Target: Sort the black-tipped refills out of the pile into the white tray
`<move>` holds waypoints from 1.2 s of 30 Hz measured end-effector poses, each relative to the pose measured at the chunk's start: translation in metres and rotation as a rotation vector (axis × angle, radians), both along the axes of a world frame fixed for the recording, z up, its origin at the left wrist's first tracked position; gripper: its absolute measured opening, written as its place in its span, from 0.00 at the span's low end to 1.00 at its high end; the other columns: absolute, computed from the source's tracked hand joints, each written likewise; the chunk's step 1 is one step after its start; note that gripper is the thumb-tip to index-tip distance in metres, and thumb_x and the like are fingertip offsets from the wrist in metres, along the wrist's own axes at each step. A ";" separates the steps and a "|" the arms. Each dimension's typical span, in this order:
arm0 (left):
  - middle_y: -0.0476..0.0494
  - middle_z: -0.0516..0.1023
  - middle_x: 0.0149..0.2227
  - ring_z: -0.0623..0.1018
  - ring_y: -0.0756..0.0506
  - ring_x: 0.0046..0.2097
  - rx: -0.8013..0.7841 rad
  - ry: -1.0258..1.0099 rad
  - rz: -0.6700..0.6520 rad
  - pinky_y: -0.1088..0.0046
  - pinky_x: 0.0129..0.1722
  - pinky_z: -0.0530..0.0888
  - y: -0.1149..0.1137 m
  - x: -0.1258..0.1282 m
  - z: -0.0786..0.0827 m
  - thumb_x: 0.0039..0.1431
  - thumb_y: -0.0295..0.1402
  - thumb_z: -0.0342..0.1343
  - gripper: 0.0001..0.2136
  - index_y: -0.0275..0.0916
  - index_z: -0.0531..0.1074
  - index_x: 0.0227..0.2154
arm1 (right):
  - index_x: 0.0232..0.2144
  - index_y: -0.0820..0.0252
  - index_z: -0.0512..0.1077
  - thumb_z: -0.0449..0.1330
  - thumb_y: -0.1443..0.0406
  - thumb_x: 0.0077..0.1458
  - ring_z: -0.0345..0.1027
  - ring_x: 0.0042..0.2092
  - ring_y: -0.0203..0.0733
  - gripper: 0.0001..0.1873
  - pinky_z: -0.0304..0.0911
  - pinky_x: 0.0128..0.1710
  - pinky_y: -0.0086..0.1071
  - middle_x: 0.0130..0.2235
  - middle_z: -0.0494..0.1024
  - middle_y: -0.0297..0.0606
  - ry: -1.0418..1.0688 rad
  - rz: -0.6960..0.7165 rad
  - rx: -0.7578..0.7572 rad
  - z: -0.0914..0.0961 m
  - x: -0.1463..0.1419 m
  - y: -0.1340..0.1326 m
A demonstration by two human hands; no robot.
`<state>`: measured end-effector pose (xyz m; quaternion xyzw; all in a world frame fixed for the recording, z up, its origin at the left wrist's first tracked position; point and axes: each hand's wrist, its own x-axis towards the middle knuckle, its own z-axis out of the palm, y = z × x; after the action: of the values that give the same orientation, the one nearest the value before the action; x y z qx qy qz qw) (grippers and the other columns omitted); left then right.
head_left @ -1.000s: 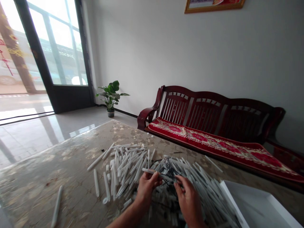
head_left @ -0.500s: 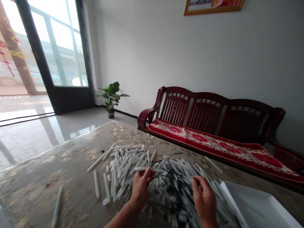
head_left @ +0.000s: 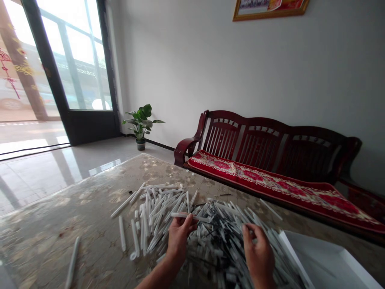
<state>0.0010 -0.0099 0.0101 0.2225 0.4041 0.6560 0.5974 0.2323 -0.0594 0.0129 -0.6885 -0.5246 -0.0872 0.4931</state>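
My left hand (head_left: 177, 237) pinches a white pen barrel (head_left: 180, 215) between thumb and fingers, holding it nearly level above the heap, its thinner end pointing right. To the right, my right hand (head_left: 259, 253) is closed, thumb against curled fingers; whatever it may hold is too small to make out. A pile of white pen barrels (head_left: 155, 208) spreads beyond and left of my left hand. Between my hands lie thin dark pen parts (head_left: 221, 222) mixed with short translucent pieces (head_left: 207, 253), blurred near the bottom. More pale tubes lie under and beside my right hand.
A white open box (head_left: 327, 257) stands at the table's right. One loose white barrel (head_left: 72, 261) lies far left on the patterned tablecloth (head_left: 99, 228). Behind the table are a dark red wooden bench (head_left: 261, 144) and a potted plant (head_left: 140, 124).
The pen barrel in my left hand has tilted slightly, its right end dipping, and that hand has shifted a little right. My right hand stays almost where it was.
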 end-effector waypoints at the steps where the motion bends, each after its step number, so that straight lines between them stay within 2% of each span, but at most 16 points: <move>1: 0.48 0.78 0.25 0.80 0.45 0.30 0.016 0.026 -0.027 0.73 0.28 0.76 -0.003 0.002 0.000 0.33 0.47 0.74 0.23 0.36 0.73 0.26 | 0.36 0.58 0.76 0.50 0.40 0.60 0.74 0.36 0.48 0.30 0.67 0.36 0.37 0.36 0.81 0.44 -0.061 0.028 0.005 0.003 -0.004 0.000; 3: 0.48 0.78 0.26 0.80 0.45 0.30 0.052 0.089 -0.085 0.73 0.26 0.75 -0.009 0.008 0.000 0.36 0.47 0.73 0.22 0.37 0.72 0.26 | 0.41 0.59 0.76 0.51 0.43 0.62 0.74 0.43 0.51 0.28 0.68 0.44 0.41 0.42 0.81 0.47 -0.165 0.104 0.031 0.010 -0.015 -0.002; 5: 0.49 0.77 0.24 0.78 0.46 0.28 0.094 0.155 -0.150 0.74 0.24 0.73 -0.015 0.015 -0.001 0.39 0.47 0.72 0.21 0.37 0.72 0.25 | 0.43 0.57 0.76 0.50 0.49 0.65 0.74 0.46 0.50 0.23 0.67 0.47 0.41 0.43 0.81 0.45 -0.219 0.223 0.022 0.017 -0.031 -0.006; 9: 0.50 0.75 0.23 0.74 0.48 0.27 0.181 0.247 -0.244 0.74 0.27 0.71 -0.023 0.021 -0.003 0.40 0.49 0.71 0.21 0.37 0.72 0.24 | 0.43 0.53 0.76 0.49 0.54 0.67 0.78 0.40 0.44 0.18 0.70 0.40 0.33 0.39 0.83 0.39 -0.215 0.488 -0.169 0.020 -0.061 -0.015; 11: 0.48 0.77 0.26 0.75 0.46 0.31 0.220 0.293 -0.253 0.72 0.34 0.73 -0.026 0.019 -0.001 0.43 0.51 0.69 0.21 0.37 0.74 0.26 | 0.41 0.54 0.76 0.46 0.54 0.69 0.79 0.36 0.42 0.20 0.69 0.34 0.29 0.36 0.84 0.38 -0.140 0.538 -0.263 0.017 -0.070 -0.017; 13: 0.45 0.80 0.31 0.77 0.44 0.36 0.241 0.324 -0.262 0.68 0.41 0.74 -0.028 0.014 0.002 0.51 0.53 0.62 0.20 0.38 0.76 0.30 | 0.40 0.54 0.76 0.43 0.55 0.69 0.80 0.35 0.41 0.23 0.68 0.32 0.26 0.34 0.84 0.38 -0.069 0.561 -0.330 0.014 -0.075 -0.018; 16: 0.41 0.81 0.36 0.78 0.41 0.42 0.208 0.222 -0.267 0.64 0.48 0.73 -0.032 0.010 0.006 0.58 0.54 0.55 0.22 0.38 0.76 0.33 | 0.36 0.53 0.78 0.45 0.53 0.69 0.79 0.33 0.40 0.24 0.66 0.29 0.24 0.32 0.84 0.37 -0.051 0.595 -0.380 0.011 -0.077 -0.018; 20: 0.41 0.82 0.31 0.81 0.39 0.39 0.087 -0.031 -0.240 0.59 0.47 0.75 -0.033 0.014 0.004 0.50 0.55 0.62 0.21 0.38 0.72 0.28 | 0.37 0.53 0.78 0.45 0.55 0.70 0.78 0.30 0.40 0.23 0.64 0.27 0.24 0.29 0.83 0.36 -0.198 0.567 -0.342 0.001 -0.082 -0.020; 24: 0.42 0.82 0.27 0.82 0.40 0.35 -0.002 -0.143 -0.140 0.59 0.43 0.77 -0.025 0.011 0.005 0.45 0.54 0.66 0.22 0.39 0.70 0.27 | 0.40 0.54 0.77 0.45 0.57 0.70 0.79 0.33 0.42 0.21 0.67 0.32 0.27 0.33 0.83 0.40 -0.444 0.472 -0.167 -0.011 -0.080 -0.019; 26: 0.42 0.82 0.27 0.82 0.40 0.35 -0.006 -0.147 -0.103 0.60 0.42 0.77 -0.018 0.007 0.005 0.43 0.54 0.67 0.22 0.40 0.70 0.26 | 0.41 0.55 0.77 0.45 0.57 0.70 0.80 0.35 0.43 0.21 0.68 0.34 0.28 0.35 0.84 0.41 -0.472 0.440 -0.126 -0.014 -0.076 -0.018; 29: 0.40 0.83 0.30 0.83 0.39 0.36 0.011 -0.014 -0.157 0.60 0.43 0.77 -0.009 0.003 0.003 0.42 0.56 0.66 0.25 0.38 0.73 0.29 | 0.42 0.56 0.76 0.45 0.56 0.70 0.81 0.35 0.43 0.21 0.70 0.32 0.26 0.35 0.85 0.40 -0.352 0.388 -0.188 -0.014 -0.071 -0.017; 32: 0.36 0.84 0.35 0.83 0.37 0.40 0.106 0.223 -0.206 0.59 0.45 0.77 -0.005 0.004 -0.002 0.47 0.58 0.62 0.26 0.37 0.76 0.35 | 0.46 0.56 0.75 0.44 0.55 0.70 0.82 0.38 0.42 0.22 0.71 0.31 0.25 0.39 0.85 0.41 -0.179 0.351 -0.282 -0.015 -0.069 -0.016; 36: 0.35 0.81 0.48 0.78 0.36 0.53 0.314 0.562 -0.162 0.55 0.56 0.72 -0.005 0.004 -0.005 0.54 0.49 0.60 0.23 0.40 0.74 0.48 | 0.49 0.57 0.74 0.44 0.55 0.69 0.81 0.44 0.43 0.23 0.73 0.37 0.25 0.44 0.84 0.42 -0.062 0.350 -0.290 -0.020 -0.071 -0.017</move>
<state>0.0049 -0.0145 0.0049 0.5154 0.4280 0.5736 0.4713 0.1614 -0.0760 -0.0074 -0.6476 -0.6580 0.0548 0.3803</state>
